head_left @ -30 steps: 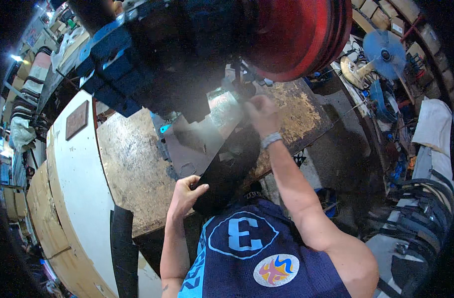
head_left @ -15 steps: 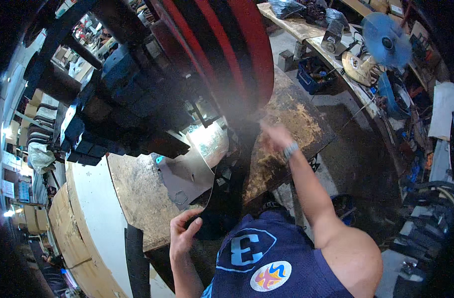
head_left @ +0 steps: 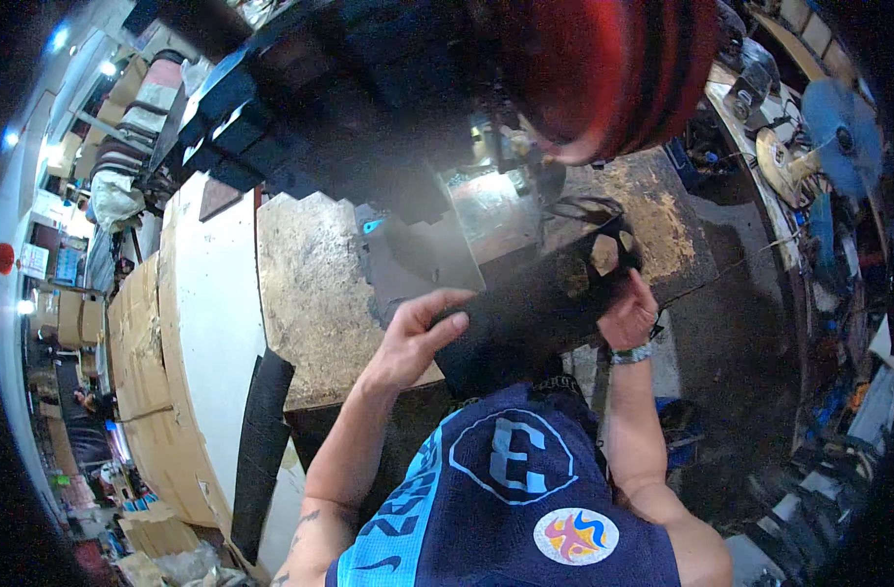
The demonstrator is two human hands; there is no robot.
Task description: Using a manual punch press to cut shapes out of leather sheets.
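A dark, limp sheet (head_left: 535,318) with cut-out holes near its right end lies in front of me, over the near edge of the worktable (head_left: 310,274). The brown tabletop shows through its holes. My left hand (head_left: 418,342) is closed on the sheet's left edge, thumb and fingers pinched together. At the other end, my right hand (head_left: 631,315) grips the sheet beside the holes, a watch on its wrist. Just beyond the sheet is a lit metal plate (head_left: 488,201) under a large dark machine (head_left: 369,108). The machine's red-and-black wheel (head_left: 613,78) hangs over the right side.
A flat grey plate (head_left: 413,256) with a blue piece lies left of the lit one. White board and brown cardboard (head_left: 139,333) line the left side. A dark strip (head_left: 261,440) hangs near the table corner. At right, a fan (head_left: 838,132) stands on a cluttered bench.
My right hand has come back toward me from the far right of the table and now holds the sheet's end. The sheet is spread sideways, its holes showing. My view has shifted.
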